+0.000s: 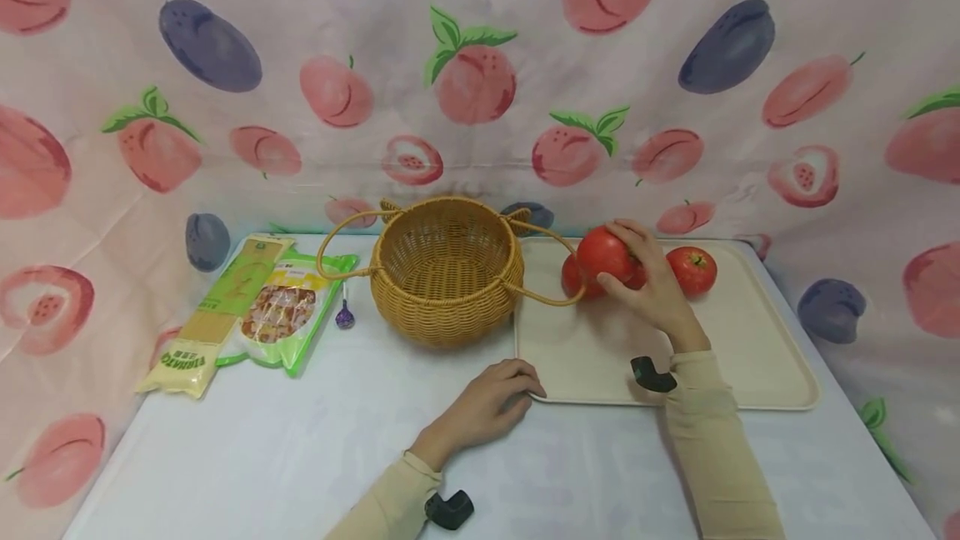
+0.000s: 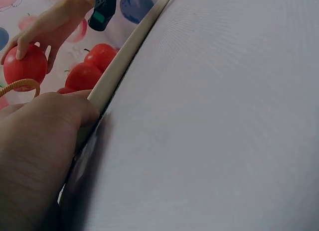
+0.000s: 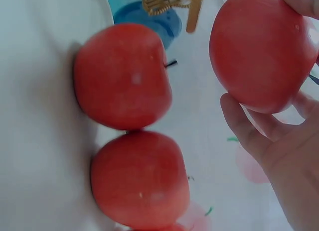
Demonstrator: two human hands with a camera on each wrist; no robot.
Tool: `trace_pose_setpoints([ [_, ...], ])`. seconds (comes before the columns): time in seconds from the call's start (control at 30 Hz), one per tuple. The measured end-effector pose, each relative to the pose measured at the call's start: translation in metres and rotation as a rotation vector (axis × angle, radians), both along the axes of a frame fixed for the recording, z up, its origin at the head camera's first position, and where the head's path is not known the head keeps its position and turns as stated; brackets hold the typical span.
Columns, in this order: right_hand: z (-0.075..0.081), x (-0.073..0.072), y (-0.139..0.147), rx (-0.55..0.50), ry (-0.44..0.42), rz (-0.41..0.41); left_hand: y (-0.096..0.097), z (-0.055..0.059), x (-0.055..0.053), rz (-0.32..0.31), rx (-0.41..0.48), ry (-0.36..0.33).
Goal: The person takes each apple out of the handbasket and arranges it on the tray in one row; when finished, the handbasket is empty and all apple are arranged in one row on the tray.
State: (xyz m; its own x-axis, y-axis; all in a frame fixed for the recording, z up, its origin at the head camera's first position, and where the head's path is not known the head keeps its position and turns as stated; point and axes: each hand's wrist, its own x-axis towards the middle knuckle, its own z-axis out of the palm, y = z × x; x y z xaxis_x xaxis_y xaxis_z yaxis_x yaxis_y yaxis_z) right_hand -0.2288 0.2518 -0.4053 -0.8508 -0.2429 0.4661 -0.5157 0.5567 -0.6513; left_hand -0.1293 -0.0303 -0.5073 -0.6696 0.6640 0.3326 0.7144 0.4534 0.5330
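My right hand [image 1: 654,286] grips a red apple [image 1: 602,260] with fingers and thumb spread around it. In the right wrist view that apple is raised above the other apples. Those others, including an apple [image 1: 692,272] at the right, sit along the back of a cream tray [image 1: 735,357]; the held apple and hand partly cover some. At the tray's near left corner, my left hand [image 1: 487,403] holds the rim, fingers on the edge and thumb low beside it. Left of the tray stands a round wicker basket [image 1: 448,319] with nothing inside, one handle [image 1: 555,302] reaching over the tray.
Left of the basket lie a yellow-green noodle packet [image 1: 232,298], a green-edged food bag [image 1: 281,315] and a purple-wrapped lollipop [image 1: 344,317]. A fruit-print cloth [image 1: 465,148] hangs behind the white table [image 1: 300,457].
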Motion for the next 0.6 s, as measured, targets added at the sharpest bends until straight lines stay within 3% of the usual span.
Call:
trace_pose_setpoints([
  [0.13, 0.014, 0.008, 0.0, -0.028, 0.013, -0.016, 0.0, -0.001, 0.0, 0.001, 0.0, 0.0],
  [0.3, 0.026, 0.017, 0.006, -0.023, -0.009, -0.092, 0.0, -0.001, 0.0, -0.005, 0.001, 0.008],
  [0.5, 0.025, 0.014, 0.019, -0.049, 0.002, -0.166, 0.0, 0.0, -0.001, -0.007, 0.0, 0.014],
  [0.6, 0.01, 0.003, 0.034, -0.053, 0.001, -0.226, 0.001, 0.0, -0.001, -0.005, 0.003, 0.012],
])
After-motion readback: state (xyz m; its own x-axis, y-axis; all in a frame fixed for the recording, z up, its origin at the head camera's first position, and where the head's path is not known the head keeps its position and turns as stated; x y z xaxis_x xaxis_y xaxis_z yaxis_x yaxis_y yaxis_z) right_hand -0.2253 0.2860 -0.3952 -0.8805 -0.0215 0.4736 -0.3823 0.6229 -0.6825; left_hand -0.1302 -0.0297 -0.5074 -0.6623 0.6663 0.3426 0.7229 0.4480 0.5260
